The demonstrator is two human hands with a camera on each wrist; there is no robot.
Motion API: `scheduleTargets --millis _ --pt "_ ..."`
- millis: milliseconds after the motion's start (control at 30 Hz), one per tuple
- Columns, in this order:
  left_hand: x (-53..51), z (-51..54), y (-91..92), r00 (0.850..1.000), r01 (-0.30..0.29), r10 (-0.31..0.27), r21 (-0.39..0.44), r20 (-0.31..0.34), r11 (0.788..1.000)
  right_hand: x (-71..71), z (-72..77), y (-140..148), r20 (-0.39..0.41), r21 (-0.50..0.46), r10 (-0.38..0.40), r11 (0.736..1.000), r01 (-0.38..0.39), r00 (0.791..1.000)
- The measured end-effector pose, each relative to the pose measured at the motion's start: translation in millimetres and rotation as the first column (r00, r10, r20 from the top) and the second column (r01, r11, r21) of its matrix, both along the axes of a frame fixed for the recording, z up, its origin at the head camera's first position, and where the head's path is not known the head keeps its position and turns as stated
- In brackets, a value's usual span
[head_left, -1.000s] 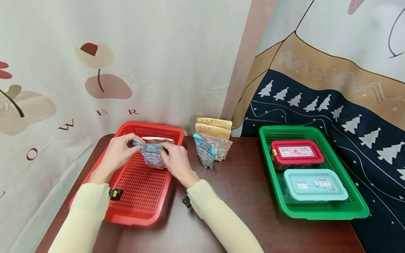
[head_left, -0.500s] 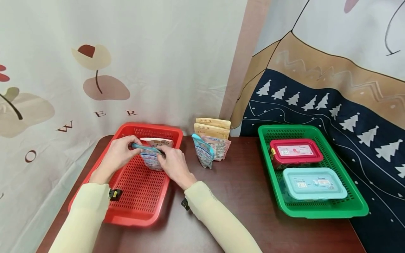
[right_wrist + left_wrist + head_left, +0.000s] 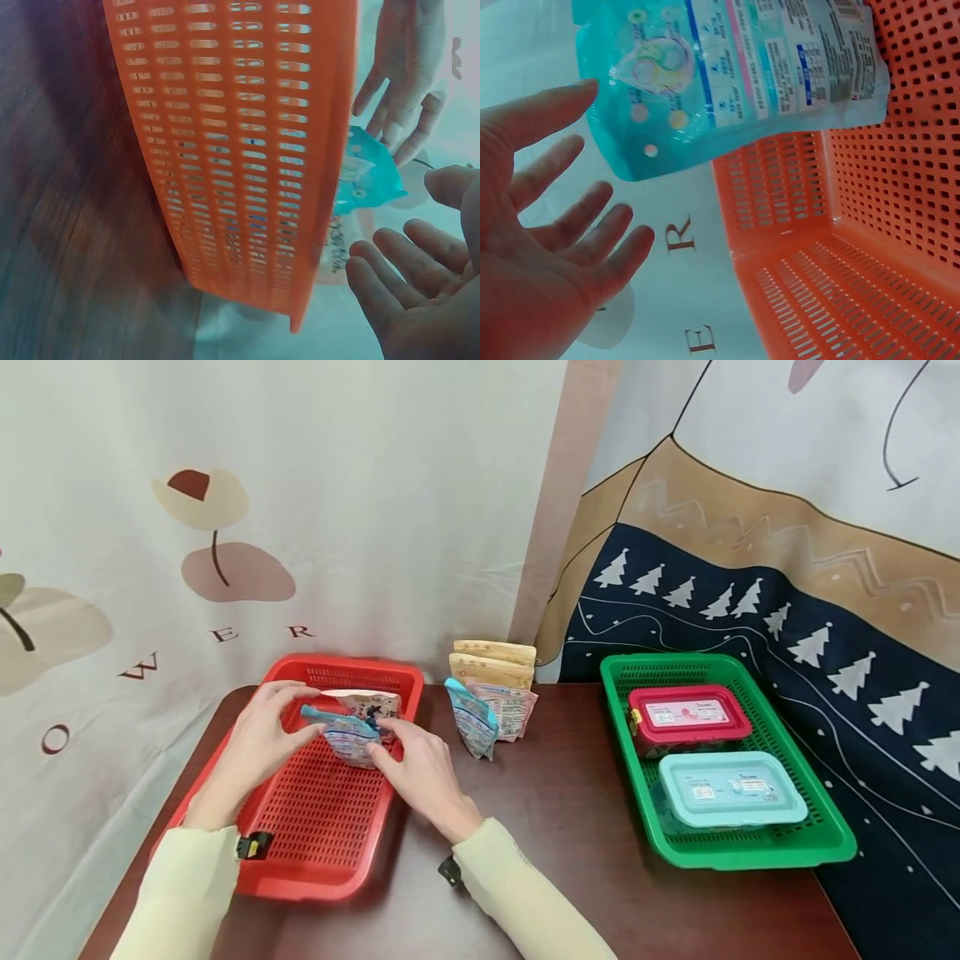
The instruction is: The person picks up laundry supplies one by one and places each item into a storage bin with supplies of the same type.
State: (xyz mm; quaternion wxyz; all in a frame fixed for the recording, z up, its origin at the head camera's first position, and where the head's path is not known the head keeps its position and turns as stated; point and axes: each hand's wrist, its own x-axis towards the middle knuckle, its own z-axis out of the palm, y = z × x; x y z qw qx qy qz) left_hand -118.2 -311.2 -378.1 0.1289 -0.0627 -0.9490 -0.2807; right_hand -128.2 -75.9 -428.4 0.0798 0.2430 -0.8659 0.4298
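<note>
A blue refill pouch with a turquoise top edge stands in the back right part of the red basket, in front of a whitish-and-brown pouch. At the blue pouch's left end is my left hand, fingers spread; in the left wrist view its thumb tip lies at the pouch's edge, and whether it touches I cannot tell. My right hand hovers at the pouch's right side with fingers apart. The right wrist view shows a gap between that hand and the turquoise pouch top.
Right of the red basket, another blue pouch stands beside a pink pouch and two beige-topped packs. A green basket holds a red-lidded box and a light-blue-lidded box. Printed curtains hang behind the brown table.
Both hands pinched the blue pouch's top edge before; now their fingers have loosened and spread away from it. The pouch stands in the red basket. The head view has shifted slightly right.
</note>
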Motion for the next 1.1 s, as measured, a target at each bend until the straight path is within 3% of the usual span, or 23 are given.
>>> scheduleTargets --millis 200,467,867,1100 --pt "8.4 6.3 12.6 0.995 -0.003 0.010 0.064 -0.099 0.998 12.7 -3.1 23 -0.009 -0.020 0.002 1.000 -0.002 1.000" --pt "22.2 13.2 39.8 0.986 0.000 0.035 0.208 -0.163 0.978 26.6 -11.7 50 -0.038 -0.078 -0.011 0.997 0.008 0.999" --pt "34.0 10.1 89.9 0.968 0.135 -0.036 0.397 -0.249 0.908 36.2 -14.1 96 0.008 -0.129 -0.145 0.981 0.145 0.989" --pt "38.5 8.8 112.9 0.969 0.180 -0.083 0.437 -0.231 0.881 35.0 -15.0 121 0.005 -0.131 -0.236 0.963 0.235 0.972"
